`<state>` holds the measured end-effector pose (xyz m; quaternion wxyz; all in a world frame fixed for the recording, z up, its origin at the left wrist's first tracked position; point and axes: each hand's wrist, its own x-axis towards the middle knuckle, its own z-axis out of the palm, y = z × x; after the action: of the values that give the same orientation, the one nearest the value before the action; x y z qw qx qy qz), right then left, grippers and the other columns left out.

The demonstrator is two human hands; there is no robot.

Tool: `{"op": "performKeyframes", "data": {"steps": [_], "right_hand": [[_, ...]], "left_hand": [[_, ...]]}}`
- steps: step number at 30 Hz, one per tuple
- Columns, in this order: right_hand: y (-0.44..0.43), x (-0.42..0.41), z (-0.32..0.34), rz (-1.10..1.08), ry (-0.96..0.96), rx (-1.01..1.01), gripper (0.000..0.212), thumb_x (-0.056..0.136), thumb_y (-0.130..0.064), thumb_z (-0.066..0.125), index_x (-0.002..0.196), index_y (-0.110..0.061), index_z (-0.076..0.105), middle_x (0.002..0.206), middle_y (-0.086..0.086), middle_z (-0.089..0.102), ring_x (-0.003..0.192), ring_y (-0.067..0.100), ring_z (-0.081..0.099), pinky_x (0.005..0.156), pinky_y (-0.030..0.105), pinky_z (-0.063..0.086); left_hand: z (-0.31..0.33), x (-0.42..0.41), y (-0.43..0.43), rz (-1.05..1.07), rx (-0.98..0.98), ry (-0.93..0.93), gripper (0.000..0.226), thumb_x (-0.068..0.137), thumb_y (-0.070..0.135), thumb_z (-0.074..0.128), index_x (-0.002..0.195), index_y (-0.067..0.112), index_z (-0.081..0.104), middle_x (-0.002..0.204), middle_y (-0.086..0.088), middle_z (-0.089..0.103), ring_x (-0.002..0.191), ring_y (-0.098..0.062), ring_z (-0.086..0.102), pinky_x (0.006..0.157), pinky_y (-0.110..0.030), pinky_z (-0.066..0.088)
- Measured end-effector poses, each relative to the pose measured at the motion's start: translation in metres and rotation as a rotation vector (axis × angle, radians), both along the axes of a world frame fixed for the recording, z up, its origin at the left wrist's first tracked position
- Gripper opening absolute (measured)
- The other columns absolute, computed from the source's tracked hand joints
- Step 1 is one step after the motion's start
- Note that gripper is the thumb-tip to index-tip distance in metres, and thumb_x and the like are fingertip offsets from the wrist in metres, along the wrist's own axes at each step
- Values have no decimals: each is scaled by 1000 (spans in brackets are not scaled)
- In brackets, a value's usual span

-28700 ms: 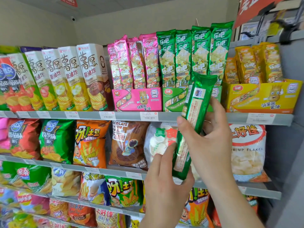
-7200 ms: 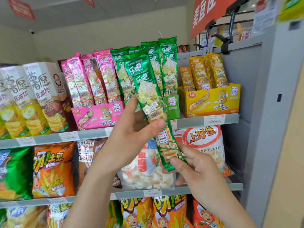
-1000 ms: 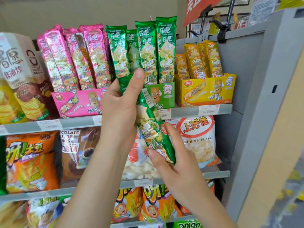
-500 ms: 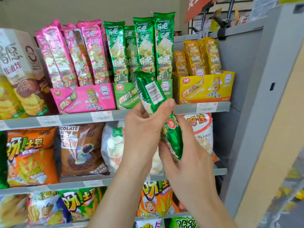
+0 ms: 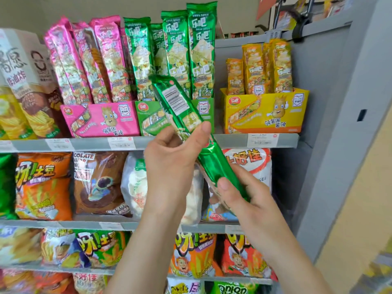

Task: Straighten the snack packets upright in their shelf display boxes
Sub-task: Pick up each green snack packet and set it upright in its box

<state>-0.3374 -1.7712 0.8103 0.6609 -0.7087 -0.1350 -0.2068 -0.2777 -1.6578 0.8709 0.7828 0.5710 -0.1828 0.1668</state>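
My left hand (image 5: pixel 169 162) pinches the green packet (image 5: pixel 178 102) mid-length; my right hand (image 5: pixel 244 198) grips its lower end. It looks light, slick and crushable, so I'd hold it gently by the ends.

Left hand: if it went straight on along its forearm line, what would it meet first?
Probably the green display box just above the left hand, which grips the green packet; depth is unclear.
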Motion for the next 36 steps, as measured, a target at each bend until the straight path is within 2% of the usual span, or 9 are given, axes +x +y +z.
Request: {"op": "performKeyframes", "data": {"steps": [2, 5, 12, 16, 23, 27, 30, 33, 36], "right_hand": [[-7, 2, -4, 55, 38, 99, 30, 86, -52, 64, 112, -37, 68, 85, 0, 71, 75, 4, 67, 66, 12, 51], [-14, 5, -11, 99, 69, 151, 31, 81, -52, 63, 107, -37, 70, 79, -4, 71, 75, 10, 69, 73, 22, 54], [-25, -8, -14, 210, 110, 206, 30, 82, -40, 68, 110, -29, 73, 102, 0, 75, 89, 15, 73, 76, 22, 56], [-25, -12, -10, 193, 91, 286, 29, 78, -38, 72, 106, -30, 76, 103, 1, 76, 89, 16, 74, 74, 19, 56], [-11, -13, -1, 84, -27, 342, 29, 70, -38, 77, 99, -35, 77, 94, -2, 77, 84, 16, 74, 70, 18, 55], [7, -12, -5, -96, -174, 248, 38, 73, -32, 80, 109, -26, 72, 103, -5, 75, 96, 11, 71, 77, 17, 54], [17, -7, -9, -447, -340, -49, 43, 72, -33, 83, 111, -30, 64, 105, -11, 66, 99, 10, 65, 81, 23, 52], [29, 0, -14, -678, -546, -355, 56, 67, -11, 85, 114, -20, 57, 104, -5, 52, 100, -5, 51, 87, 7, 39], [40, 3, -13, -679, -654, -421, 51, 71, -16, 84, 117, -12, 61, 107, -1, 54, 104, -6, 51, 91, 6, 39]], "left_hand": [[1, -1, -4, 54, -8, 5, 31, 78, 28, 79, 58, 16, 58, 54, -11, 43, 57, -15, 42, 56, -32, 42], [1, 0, -8, 96, -27, 6, 49, 79, 36, 77, 71, -5, 50, 64, -19, 25, 64, -27, 29, 60, -40, 31], [7, -5, -9, 20, -125, 7, 65, 75, 48, 74, 94, -12, 56, 97, -10, 49, 80, -29, 42, 71, -46, 34], [5, -9, -13, -3, -121, 17, 63, 75, 41, 77, 112, -6, 57, 83, -10, 56, 80, -24, 52, 69, -40, 44], [-19, -18, -5, -175, 32, 28, 32, 69, 27, 80, 95, 12, 69, 88, 0, 75, 79, -12, 69, 68, -23, 54], [-18, -17, 16, -284, 22, 18, 35, 72, 22, 77, 104, 11, 67, 94, -8, 76, 86, -19, 73, 72, -26, 57], [-9, -15, 26, -352, -58, 47, 45, 78, 16, 71, 120, 7, 58, 96, -10, 75, 87, -24, 72, 74, -33, 58], [-2, -9, 28, -322, -33, 23, 37, 77, 30, 76, 107, 14, 63, 97, -9, 74, 86, -33, 70, 76, -44, 59], [5, 0, 35, -303, -64, 29, 24, 84, 26, 71, 99, 8, 63, 83, -9, 72, 70, -26, 67, 64, -36, 58]]}}
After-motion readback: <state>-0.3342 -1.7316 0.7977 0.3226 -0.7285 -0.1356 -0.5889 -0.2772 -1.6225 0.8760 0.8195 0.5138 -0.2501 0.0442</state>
